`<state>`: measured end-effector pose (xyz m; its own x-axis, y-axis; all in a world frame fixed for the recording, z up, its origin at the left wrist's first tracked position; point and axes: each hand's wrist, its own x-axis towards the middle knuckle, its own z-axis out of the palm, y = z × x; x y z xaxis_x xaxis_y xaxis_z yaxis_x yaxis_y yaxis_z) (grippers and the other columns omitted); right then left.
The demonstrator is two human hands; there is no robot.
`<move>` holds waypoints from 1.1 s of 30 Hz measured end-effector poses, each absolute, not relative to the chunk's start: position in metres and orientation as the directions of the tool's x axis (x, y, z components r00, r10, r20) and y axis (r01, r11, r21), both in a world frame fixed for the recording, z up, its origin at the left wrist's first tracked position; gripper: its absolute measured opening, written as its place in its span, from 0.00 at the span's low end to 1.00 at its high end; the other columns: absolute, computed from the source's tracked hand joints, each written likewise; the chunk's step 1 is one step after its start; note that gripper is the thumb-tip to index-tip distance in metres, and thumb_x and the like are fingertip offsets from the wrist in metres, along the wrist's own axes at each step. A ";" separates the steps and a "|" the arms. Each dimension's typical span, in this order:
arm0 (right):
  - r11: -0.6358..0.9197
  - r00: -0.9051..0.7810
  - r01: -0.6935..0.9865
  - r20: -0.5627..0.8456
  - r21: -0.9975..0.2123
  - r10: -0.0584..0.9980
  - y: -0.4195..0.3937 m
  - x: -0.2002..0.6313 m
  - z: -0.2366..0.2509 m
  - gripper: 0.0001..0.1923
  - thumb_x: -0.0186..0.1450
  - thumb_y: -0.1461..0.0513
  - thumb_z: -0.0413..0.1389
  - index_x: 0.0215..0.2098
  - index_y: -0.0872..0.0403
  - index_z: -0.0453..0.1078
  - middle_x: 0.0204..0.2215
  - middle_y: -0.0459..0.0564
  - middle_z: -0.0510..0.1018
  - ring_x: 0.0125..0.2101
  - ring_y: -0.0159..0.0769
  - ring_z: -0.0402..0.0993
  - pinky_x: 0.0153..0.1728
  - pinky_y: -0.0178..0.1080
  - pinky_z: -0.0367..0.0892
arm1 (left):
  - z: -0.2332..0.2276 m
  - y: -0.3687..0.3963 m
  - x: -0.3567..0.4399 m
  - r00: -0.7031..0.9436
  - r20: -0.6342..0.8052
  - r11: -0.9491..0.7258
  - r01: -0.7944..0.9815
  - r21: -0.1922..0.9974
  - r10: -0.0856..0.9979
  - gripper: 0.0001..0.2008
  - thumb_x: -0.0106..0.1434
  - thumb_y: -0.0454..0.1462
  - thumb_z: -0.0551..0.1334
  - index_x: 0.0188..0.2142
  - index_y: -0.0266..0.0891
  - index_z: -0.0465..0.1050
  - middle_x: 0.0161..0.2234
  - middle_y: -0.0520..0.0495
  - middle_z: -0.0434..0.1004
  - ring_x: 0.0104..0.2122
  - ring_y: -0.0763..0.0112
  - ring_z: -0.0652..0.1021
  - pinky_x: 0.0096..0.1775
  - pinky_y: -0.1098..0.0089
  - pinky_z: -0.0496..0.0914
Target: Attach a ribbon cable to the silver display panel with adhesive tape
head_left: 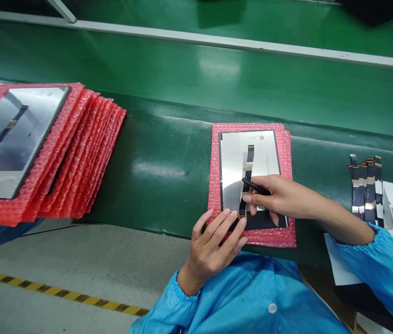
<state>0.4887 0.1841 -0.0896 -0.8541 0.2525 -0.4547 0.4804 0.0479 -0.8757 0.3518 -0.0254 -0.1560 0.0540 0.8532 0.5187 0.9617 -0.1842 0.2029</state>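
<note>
On the green bench (161,199) lies our panel (231,157), flex cable (250,155) atop. Our right hand (274,198) has fingers clamped on a black tool (258,187); our left hand (213,248), fingers slightly apart, should steady the near end while we work gently.

Yellow-and-black striped tape (60,293) crosses the grey floor (123,264). A pale rail (182,36) runs beyond the green counter (164,153).

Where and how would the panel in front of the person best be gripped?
Probably by its two long edges, coming from left and right: the panel lies flat, and a ribbon cable runs lengthwise near its middle, which an edge grip avoids. The red bubble wrap beneath extends past both edges.
</note>
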 end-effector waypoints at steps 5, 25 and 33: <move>0.053 -0.858 0.472 -0.445 -0.880 0.257 0.184 0.489 -0.090 0.04 0.67 0.58 0.56 0.35 0.48 0.70 0.29 0.43 0.84 0.09 0.28 0.71 0.08 0.31 0.60 | -0.156 -0.024 0.353 0.049 0.503 -0.162 0.970 0.183 0.863 0.21 0.66 0.47 0.63 0.57 0.45 0.71 0.50 0.51 0.81 0.54 0.70 0.78 0.64 0.58 0.61; 0.526 -0.810 0.443 -0.073 -0.726 0.582 0.190 0.501 -0.049 0.16 0.69 0.55 0.55 0.23 0.45 0.62 0.16 0.40 0.66 0.16 0.33 0.60 0.16 0.35 0.51 | -0.167 -0.033 0.372 -0.113 0.442 -0.012 0.963 0.270 0.890 0.23 0.71 0.46 0.52 0.63 0.51 0.63 0.56 0.48 0.77 0.58 0.61 0.76 0.58 0.51 0.70; 0.576 -0.790 0.253 0.178 -0.777 0.587 0.188 0.491 0.007 0.14 0.74 0.60 0.50 0.29 0.53 0.63 0.22 0.36 0.62 0.23 0.23 0.60 0.23 0.26 0.54 | -0.175 -0.030 0.373 -0.140 0.511 -0.016 0.957 0.289 0.848 0.22 0.69 0.43 0.54 0.61 0.51 0.65 0.56 0.48 0.78 0.56 0.60 0.77 0.56 0.50 0.71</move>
<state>0.4910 0.1880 0.0069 -0.7901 0.5866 0.1780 0.2530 0.5765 -0.7770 0.3728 -0.0302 -0.1753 -0.1402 0.8478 0.5114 0.9573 -0.0158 0.2886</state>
